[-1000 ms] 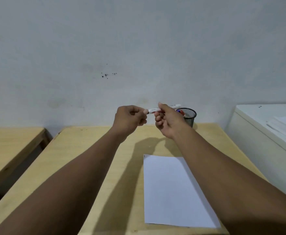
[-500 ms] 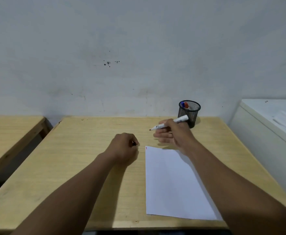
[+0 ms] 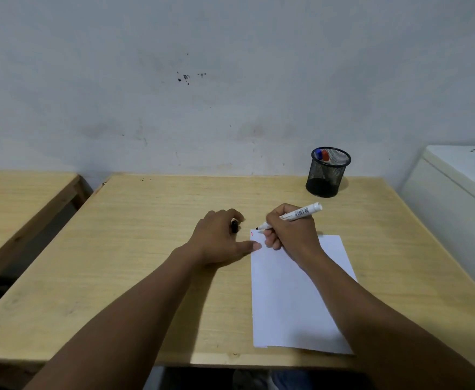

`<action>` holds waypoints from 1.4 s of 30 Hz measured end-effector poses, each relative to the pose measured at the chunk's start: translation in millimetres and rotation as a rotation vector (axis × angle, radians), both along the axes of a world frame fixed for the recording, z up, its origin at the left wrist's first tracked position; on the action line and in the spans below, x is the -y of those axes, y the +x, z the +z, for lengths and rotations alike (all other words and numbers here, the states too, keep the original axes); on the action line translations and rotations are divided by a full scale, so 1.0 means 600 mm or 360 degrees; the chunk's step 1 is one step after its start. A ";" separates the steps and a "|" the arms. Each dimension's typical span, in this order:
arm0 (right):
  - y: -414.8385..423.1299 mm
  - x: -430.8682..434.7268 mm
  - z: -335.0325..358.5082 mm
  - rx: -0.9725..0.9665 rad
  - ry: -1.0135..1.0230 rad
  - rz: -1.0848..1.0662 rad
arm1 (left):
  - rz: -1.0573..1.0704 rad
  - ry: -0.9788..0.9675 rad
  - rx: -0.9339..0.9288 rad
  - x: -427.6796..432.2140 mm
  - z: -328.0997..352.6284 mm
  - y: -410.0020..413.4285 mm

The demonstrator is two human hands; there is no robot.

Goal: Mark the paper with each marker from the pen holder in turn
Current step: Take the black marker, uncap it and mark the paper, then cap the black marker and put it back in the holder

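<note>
Moved down onto the table (image 3: 152, 220) since before: left hand (image 3: 219, 240), fingers curled round a black cap (image 3: 234, 226), thumb on the paper (image 3: 292, 299). Right hand (image 3: 289, 235) gripping a white marker (image 3: 295, 215), tip at the paper's top corner. Farther right, pen holder (image 3: 327, 175) with two markers.

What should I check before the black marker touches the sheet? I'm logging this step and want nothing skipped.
1. Cap off, tip exposed on the marker: ok.
2. Right hand grips it in a writing hold: ok.
3. Left hand holds the black cap, thumb at the paper edge: ok.
4. Tip over the top left corner, beside the red mark: ok.
5. Tip touching paper: cannot tell.
6. Two markers remain in the pen holder: ok.
</note>
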State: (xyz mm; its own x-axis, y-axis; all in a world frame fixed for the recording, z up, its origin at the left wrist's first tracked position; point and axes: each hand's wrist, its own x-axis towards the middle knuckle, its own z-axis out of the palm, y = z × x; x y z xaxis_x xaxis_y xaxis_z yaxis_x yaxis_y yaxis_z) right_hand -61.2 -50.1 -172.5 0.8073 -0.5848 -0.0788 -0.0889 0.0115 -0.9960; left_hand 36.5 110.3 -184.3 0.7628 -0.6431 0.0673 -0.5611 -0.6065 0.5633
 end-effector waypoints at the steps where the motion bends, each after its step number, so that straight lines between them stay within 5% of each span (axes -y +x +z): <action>1: 0.001 0.000 -0.003 -0.0014 -0.0051 -0.0005 | -0.0011 0.0015 0.0022 0.000 -0.001 0.000; 24: 0.006 -0.005 -0.021 -0.0101 -0.0310 0.0013 | -0.0010 0.0003 0.0034 -0.004 -0.005 -0.004; 35: 0.012 0.019 0.018 0.0026 0.0489 -0.0179 | 0.0114 -0.0302 -0.0325 -0.016 0.009 0.008; 42: 0.007 0.045 0.106 0.0184 0.0870 0.0025 | 0.0263 -0.1029 -0.0856 -0.002 0.100 0.025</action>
State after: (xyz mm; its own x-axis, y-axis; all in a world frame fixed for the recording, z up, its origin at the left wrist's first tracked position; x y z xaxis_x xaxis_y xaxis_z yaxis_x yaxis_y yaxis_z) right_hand -57.2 -77.2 -109.2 0.8371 -0.4715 -0.2774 0.0164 0.5286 -0.8487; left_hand 51.4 111.7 -124.4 0.8767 -0.4808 -0.0154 -0.0513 -0.1252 0.9908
